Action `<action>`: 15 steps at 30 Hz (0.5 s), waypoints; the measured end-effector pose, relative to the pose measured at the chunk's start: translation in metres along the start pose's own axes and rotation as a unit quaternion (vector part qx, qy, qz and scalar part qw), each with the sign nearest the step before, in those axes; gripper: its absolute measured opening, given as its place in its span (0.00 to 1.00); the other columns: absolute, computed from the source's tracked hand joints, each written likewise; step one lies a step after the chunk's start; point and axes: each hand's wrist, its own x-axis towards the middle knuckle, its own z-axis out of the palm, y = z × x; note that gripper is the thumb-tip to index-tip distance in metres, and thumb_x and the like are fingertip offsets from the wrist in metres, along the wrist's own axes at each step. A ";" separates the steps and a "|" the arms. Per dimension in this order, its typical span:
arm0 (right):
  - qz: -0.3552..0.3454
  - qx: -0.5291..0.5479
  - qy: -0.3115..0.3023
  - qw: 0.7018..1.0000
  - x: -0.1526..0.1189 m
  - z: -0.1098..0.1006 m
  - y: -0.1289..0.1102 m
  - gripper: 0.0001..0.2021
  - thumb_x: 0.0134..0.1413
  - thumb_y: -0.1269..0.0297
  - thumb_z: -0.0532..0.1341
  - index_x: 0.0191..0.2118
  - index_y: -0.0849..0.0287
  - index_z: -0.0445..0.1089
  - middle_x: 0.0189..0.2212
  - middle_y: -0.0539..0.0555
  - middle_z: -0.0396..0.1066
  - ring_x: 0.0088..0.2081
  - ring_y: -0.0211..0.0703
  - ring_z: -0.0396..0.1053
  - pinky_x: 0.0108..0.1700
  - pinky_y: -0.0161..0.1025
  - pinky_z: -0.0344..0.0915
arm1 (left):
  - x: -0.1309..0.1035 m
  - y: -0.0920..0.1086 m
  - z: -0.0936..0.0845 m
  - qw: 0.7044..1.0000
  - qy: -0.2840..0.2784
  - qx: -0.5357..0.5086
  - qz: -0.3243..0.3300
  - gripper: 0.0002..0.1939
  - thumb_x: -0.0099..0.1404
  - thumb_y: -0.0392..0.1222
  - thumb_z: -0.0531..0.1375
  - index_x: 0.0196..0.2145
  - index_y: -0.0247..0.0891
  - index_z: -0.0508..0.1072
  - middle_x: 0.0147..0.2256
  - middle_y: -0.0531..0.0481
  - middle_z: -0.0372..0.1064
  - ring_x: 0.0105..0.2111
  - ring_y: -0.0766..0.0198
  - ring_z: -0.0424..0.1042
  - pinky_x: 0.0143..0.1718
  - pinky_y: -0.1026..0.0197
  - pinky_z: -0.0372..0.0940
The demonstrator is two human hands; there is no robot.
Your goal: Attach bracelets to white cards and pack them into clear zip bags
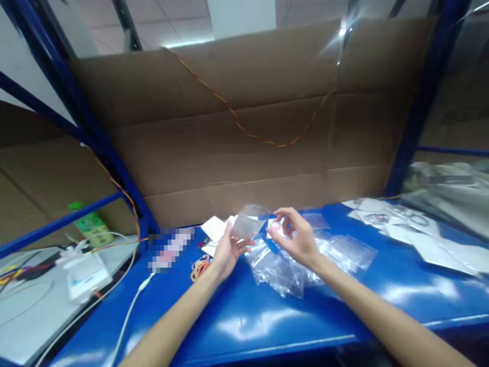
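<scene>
My left hand (229, 250) holds a small translucent grey bag (246, 227) between thumb and fingers, above the middle of the blue table. Just to the right, my right hand (296, 237) has its thumb and fingers curved round a small white card with a pink spot (275, 228). Clear plastic bags (282, 272) lie loosely heaped beneath and beside both hands. White cards (214, 229) rest behind my left hand, and a bundle of coloured bands (199, 267) lies to its left.
White cards with rings (416, 219) are spread at the right of the blue table (244, 331). A pixelated object with a white cable (132, 311) is at the left. A green bottle (91, 224) and a white box (87, 278) sit on the side table. Cardboard (237, 153) stands behind.
</scene>
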 end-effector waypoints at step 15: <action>0.222 0.187 -0.126 0.949 0.006 0.004 0.011 0.20 0.60 0.46 0.62 0.41 0.61 0.77 0.20 0.48 0.68 0.19 0.36 0.61 0.19 0.33 0.55 | -0.004 -0.010 -0.008 0.984 -0.100 0.145 0.009 0.36 0.63 0.72 0.57 0.42 0.31 0.79 0.22 0.49 0.71 0.13 0.70 0.60 0.13 0.67 0.44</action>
